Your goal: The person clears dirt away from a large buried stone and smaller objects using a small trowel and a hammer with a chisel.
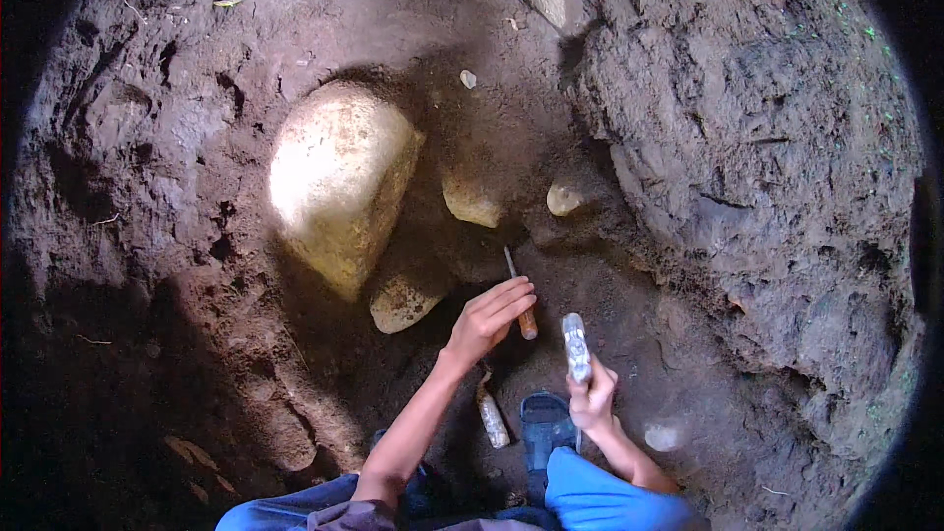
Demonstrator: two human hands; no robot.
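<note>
My left hand (pixel 490 315) is closed around a screwdriver-like tool (pixel 528 323) with an orange-brown handle. Its thin metal shaft points up and away, toward the dark soil between the stones. To the right, my right hand (pixel 595 395) grips a hammer (pixel 576 346) with its silver-grey metal head raised above the ground. On the soil between my feet lies a hand tool (pixel 494 421) with a worn whitish handle and a darker far end. Beyond my left hand, a half-buried stone (pixel 403 303) and a yellowish stone (pixel 472 205) stick out of the soil.
A large pale boulder (pixel 339 177) sits in the pit at the left. A small rounded stone (pixel 564 199) lies farther right. Rough earth walls (pixel 757 177) rise on both sides. My sandalled foot (pixel 547 425) and a pale stone (pixel 664 435) are near me.
</note>
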